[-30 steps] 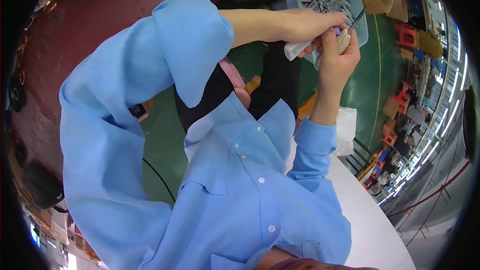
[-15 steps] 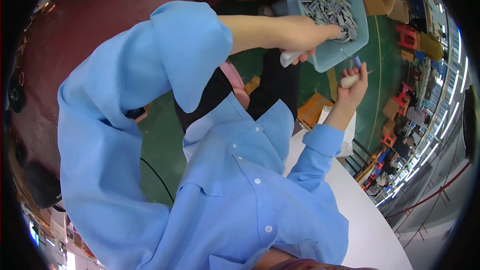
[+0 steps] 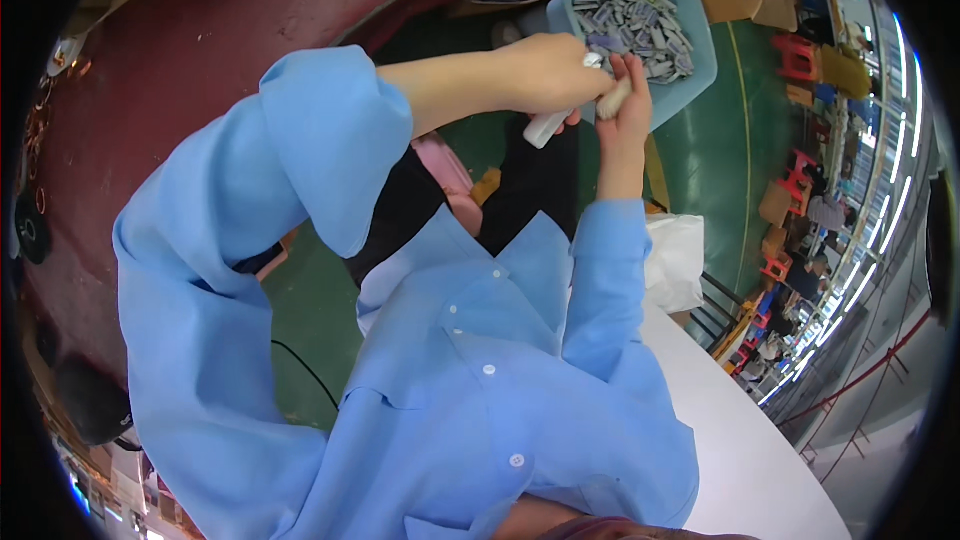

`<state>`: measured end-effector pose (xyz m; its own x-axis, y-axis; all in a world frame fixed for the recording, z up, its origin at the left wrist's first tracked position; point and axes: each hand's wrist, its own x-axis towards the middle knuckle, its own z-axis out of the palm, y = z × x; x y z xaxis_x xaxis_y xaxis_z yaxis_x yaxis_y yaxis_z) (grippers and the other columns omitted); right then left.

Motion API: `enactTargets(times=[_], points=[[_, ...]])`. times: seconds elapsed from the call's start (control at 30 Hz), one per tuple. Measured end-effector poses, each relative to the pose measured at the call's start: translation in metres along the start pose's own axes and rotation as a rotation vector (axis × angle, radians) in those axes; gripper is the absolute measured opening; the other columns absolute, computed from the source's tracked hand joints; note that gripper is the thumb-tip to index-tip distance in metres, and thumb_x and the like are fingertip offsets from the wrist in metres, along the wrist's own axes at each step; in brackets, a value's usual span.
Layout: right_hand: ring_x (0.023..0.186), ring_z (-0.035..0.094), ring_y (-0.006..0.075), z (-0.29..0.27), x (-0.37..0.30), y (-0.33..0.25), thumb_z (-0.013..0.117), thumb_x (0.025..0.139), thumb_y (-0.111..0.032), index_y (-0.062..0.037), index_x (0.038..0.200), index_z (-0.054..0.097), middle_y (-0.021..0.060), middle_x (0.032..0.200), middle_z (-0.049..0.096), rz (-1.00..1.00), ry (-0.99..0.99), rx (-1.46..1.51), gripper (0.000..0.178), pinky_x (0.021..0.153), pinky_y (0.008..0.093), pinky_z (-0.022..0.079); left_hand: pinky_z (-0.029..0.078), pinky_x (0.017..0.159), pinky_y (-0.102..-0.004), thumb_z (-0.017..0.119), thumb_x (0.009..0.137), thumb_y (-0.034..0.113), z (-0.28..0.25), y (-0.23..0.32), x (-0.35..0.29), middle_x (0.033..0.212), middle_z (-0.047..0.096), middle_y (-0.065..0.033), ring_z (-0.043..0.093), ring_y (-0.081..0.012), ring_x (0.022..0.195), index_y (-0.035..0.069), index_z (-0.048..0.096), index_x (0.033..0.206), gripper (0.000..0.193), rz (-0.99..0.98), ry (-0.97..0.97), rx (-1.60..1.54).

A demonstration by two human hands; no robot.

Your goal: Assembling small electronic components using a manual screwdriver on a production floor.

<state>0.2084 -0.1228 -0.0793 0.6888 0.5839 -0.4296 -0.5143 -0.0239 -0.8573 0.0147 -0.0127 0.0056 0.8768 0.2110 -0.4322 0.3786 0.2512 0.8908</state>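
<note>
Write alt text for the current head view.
The left hand holds a white object and the right hand a cream object, close together at a light-blue bin of small pieces; a blue shirt fills much of the view.

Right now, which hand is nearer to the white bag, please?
Right: the right hand is above the white bag in the picture; the left hand is farther, up and left.

Left hand point(image 3: 552, 75) gripping white handle point(image 3: 544, 130); right hand point(image 3: 630, 112) holding cream object point(image 3: 613, 100).
</note>
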Motion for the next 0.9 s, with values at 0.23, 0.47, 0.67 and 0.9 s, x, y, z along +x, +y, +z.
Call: enactTargets(times=[0.23,0.47,0.67,0.9], points=[[0.060,0.051,0.0132,0.008,-0.060,0.019,0.049,0.095,-0.032,-0.0057,0.105,0.055,0.0051,0.091,0.061,0.268,-0.169,0.188,0.029,0.053,0.0267,0.041,0.050,0.074,-0.0394,0.044,0.087,0.039,-0.004,0.008,0.006,0.078,0.067,-0.0131,0.065,-0.0301,0.077,0.004,0.065,0.083,0.042,0.092,0.300,0.178],[0.058,0.043,0.0132,0.064,-0.129,0.023,0.041,0.097,-0.037,-0.0002,0.105,0.052,0.0093,0.090,0.057,0.251,-0.428,0.447,0.039,0.052,0.0260,0.034,0.050,0.072,-0.0404,0.042,0.088,0.043,-0.010,0.010,-0.001,0.079,0.067,-0.0183,0.065,-0.0309,0.074,0.001,0.064,0.085,0.048,0.088,0.384,0.111],[0.055,0.047,0.0101,0.048,-0.129,0.010,0.053,0.094,-0.023,-0.0046,0.101,0.052,0.0083,0.088,0.060,0.139,-0.305,0.234,0.020,0.050,0.0256,0.038,0.049,0.077,-0.0382,0.048,0.088,0.047,-0.007,0.007,0.006,0.090,0.067,-0.0188,0.065,-0.0306,0.083,-0.001,0.064,0.097,0.052,0.096,0.386,0.213],[0.056,0.046,0.0097,0.016,-0.134,0.022,0.058,0.093,-0.027,-0.0036,0.100,0.055,0.0062,0.085,0.062,0.279,-0.015,0.139,0.024,0.050,0.0248,0.036,0.051,0.077,-0.0411,0.048,0.086,0.040,-0.007,0.010,0.001,0.077,0.066,-0.0210,0.066,-0.0347,0.081,-0.007,0.065,0.082,0.050,0.245,0.537,0.199]])
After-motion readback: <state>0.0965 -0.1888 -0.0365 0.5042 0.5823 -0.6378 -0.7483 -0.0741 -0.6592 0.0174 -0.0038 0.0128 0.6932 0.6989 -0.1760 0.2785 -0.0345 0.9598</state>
